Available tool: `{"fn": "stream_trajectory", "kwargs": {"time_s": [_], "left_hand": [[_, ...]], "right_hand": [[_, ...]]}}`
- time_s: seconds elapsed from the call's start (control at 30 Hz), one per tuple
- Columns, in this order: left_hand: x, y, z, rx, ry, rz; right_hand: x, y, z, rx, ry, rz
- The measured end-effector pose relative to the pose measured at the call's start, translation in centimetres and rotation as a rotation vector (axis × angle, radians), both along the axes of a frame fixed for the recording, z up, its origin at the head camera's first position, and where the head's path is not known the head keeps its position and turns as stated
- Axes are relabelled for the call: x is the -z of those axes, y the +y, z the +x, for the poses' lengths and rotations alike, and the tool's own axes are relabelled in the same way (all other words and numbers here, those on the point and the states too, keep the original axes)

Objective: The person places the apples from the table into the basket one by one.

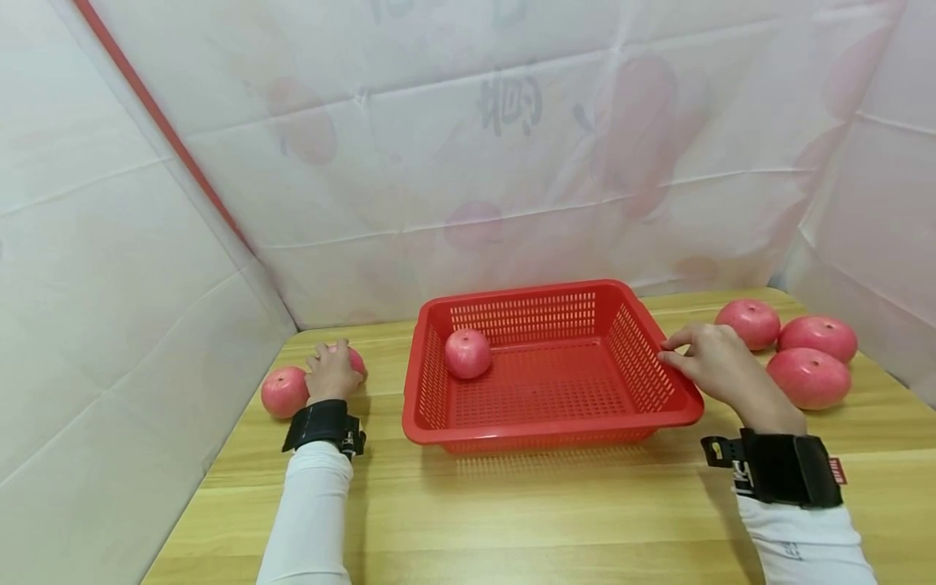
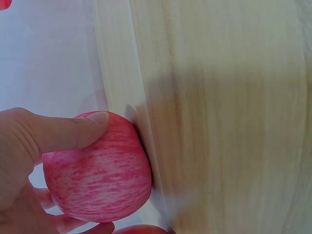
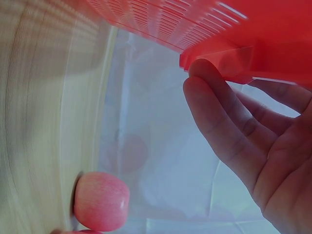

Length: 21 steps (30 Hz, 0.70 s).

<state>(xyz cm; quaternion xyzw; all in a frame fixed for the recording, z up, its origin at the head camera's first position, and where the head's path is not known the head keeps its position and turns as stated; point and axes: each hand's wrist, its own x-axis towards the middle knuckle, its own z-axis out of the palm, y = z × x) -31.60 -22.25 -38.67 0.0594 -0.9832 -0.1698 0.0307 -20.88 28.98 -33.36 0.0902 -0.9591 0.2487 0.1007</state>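
My left hand (image 1: 334,375) grips a pink-red apple (image 2: 100,170), with the thumb over its top and fingers around the far side. Just left of it in the head view lies another apple (image 1: 284,393). At the middle of the table stands a red plastic basket (image 1: 552,431) with slotted walls, holding one apple (image 1: 468,354) near its left wall. My right hand (image 1: 720,366) holds the basket's right rim with its fingertips. Seen from the right wrist, the fingers (image 3: 214,119) meet the rim, which partly hides some of them.
Right of the basket, three apples sit close together: one at the back (image 1: 747,323), one at the far right (image 1: 817,338) and one in front (image 1: 808,379). Pale printed sheeting (image 1: 439,162) walls the wooden table (image 1: 526,520) at the back and sides.
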Motion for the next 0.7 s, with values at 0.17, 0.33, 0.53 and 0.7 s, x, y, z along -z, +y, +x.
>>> {"fn": "stream_trajectory", "kwargs": {"time_s": [0.17,0.33,0.53,0.7], "left_hand": [[-0.1,0.1,-0.1,-0.001,0.035,-0.019],[-1.8,0.6,-0.6,-0.002,0.131,-0.014],[-3.4,1.3,-0.6,0.002,0.2,-0.009],[-3.6,1.3,-0.3,0.02,0.181,0.004]], "right_hand": [[0.0,0.0,0.0,0.004,-0.019,-0.008],[0.0,0.1,-0.1,0.002,-0.002,0.008],[-0.1,0.3,-0.1,-0.005,0.01,0.007],[0.0,0.1,-0.1,-0.004,0.002,0.002]]}}
